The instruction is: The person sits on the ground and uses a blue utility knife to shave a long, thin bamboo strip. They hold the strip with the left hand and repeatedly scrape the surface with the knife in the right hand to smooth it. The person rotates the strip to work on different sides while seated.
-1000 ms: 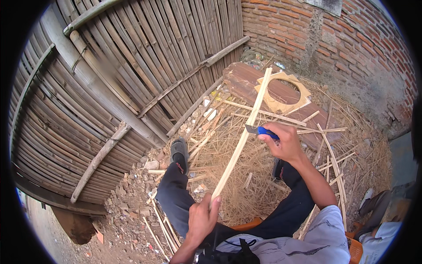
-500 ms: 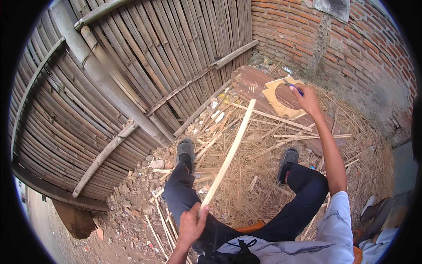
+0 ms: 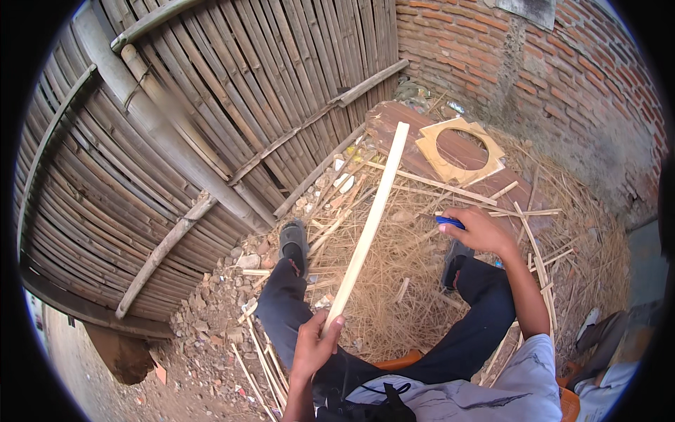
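Note:
A long, pale bamboo strip point(image 3: 373, 218) slants up and away from my left hand point(image 3: 315, 344), whose fingers are closed round its lower end above my left thigh. My right hand point(image 3: 479, 228), over my right foot, grips a blue-handled knife point(image 3: 450, 222). Its short dark blade points left toward the strip, apart from it. Beyond lies a tan, flat piece with a large round hole and stepped edges point(image 3: 430, 151), resting on a brown board point(image 3: 394, 126). It looks like several layers stacked together.
Straw-like shavings point(image 3: 394, 309) and loose strips point(image 3: 260, 366) cover the ground between and beside my legs. A bamboo fence point(image 3: 267, 91) stands at left, a brick wall point(image 3: 464, 49) behind. Stones and rubble point(image 3: 204, 316) lie at left. Another person's leg point(image 3: 605, 337) shows at right.
My right hand has drawn back from the holed piece, bringing the knife nearer and left toward the strip. The strip's far end has risen slightly, still in my left hand.

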Available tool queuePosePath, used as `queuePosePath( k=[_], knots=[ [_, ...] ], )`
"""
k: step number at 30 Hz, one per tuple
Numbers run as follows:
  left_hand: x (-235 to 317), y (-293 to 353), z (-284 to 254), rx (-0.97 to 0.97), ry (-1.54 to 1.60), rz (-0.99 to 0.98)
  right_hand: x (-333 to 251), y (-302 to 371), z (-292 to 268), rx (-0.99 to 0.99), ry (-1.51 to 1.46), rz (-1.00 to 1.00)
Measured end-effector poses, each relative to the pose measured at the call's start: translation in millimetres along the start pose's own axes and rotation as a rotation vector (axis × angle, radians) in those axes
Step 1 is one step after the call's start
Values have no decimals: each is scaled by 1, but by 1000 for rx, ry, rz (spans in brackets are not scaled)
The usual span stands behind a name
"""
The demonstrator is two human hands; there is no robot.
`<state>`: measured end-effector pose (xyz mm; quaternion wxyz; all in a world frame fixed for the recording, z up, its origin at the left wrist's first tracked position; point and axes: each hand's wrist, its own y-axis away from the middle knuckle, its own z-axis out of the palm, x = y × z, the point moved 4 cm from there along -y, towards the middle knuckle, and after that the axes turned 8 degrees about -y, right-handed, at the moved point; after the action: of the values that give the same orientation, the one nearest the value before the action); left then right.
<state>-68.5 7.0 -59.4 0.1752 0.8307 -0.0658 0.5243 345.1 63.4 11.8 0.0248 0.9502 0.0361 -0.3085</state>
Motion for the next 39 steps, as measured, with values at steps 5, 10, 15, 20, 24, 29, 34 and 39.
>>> queuePosePath(
  k=[5, 10, 15, 20, 24, 29, 34, 39],
  knots=[
    [2, -6, 13, -90, 43, 50, -44, 21, 3, 194, -558, -50],
    [10, -11, 19, -105, 62, 43, -59, 30, 19, 260, -837, -117],
    [13, -14, 23, -206, 38, 86, -52, 27, 35, 332, -853, -47],
    [25, -15, 25, -251, -77, 123, -49, 17, 41, 386, -954, -94],
    [43, -21, 27, -124, -85, 239, -48, 18, 43, 346, -982, -77],
    [55, -26, 43, -72, 42, 209, -57, 14, 47, 380, -1027, -111],
    [66, -25, 43, -26, -53, 219, -62, 20, 40, 496, -866, -256],
    [75, -26, 36, -4, 32, 169, -79, 35, 38, 522, -538, -405]
  ],
)
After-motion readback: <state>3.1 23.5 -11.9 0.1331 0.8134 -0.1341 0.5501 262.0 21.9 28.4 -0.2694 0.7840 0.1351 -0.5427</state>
